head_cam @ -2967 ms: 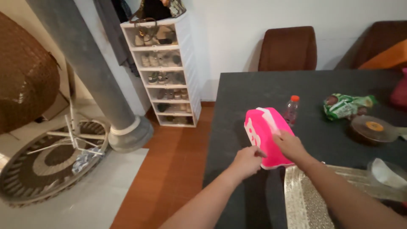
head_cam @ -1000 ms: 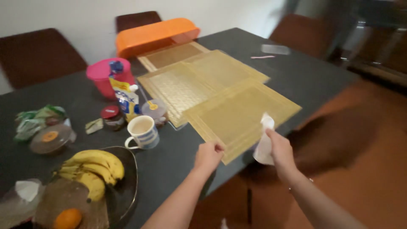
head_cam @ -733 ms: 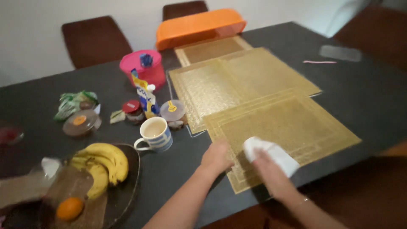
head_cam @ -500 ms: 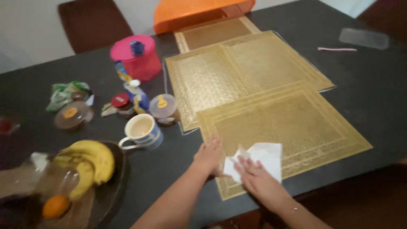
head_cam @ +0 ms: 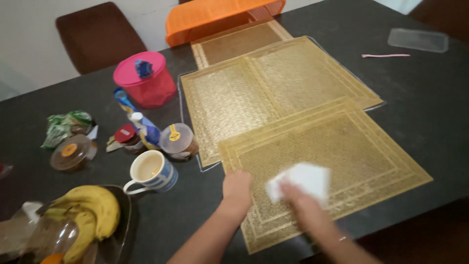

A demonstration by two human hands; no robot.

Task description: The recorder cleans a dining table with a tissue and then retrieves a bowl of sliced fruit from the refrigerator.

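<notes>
Here the right hand (head_cam: pixel 299 201), blurred, lies flat on a white, soft-looking crumpled cloth or tissue (head_cam: pixel 300 180), pressing it onto the nearest gold woven rectangular placemat (head_cam: pixel 337 156); whether the fingers curl around the cloth cannot be told. The left hand (head_cam: pixel 237 186) rests loosely closed, knuckles up, on that placemat's left border, holding nothing that shows. The mat has a fine glittery weave with ridged frame lines, and its near corner lies close to the edge of the dark, matt grey table (head_cam: pixel 430 98).

More gold placemats (head_cam: pixel 273 83) of the same texture lie overlapped behind it, running toward a long orange plastic basket (head_cam: pixel 220 13) turned upside down.

Left of the mats stand a striped blue-and-white ceramic mug (head_cam: pixel 150 171) holding a pale drink, a small clear plastic tub with a lid (head_cam: pixel 179 141), a blue squeeze pouch with a white cap (head_cam: pixel 143 128), a red-lidded jar (head_cam: pixel 127 137) and a round pink plastic container (head_cam: pixel 145 85). Yellow bananas (head_cam: pixel 90 212) sit in a dark bowl at the near left corner. A brown padded chair (head_cam: pixel 93 34) stands behind the table.
</notes>
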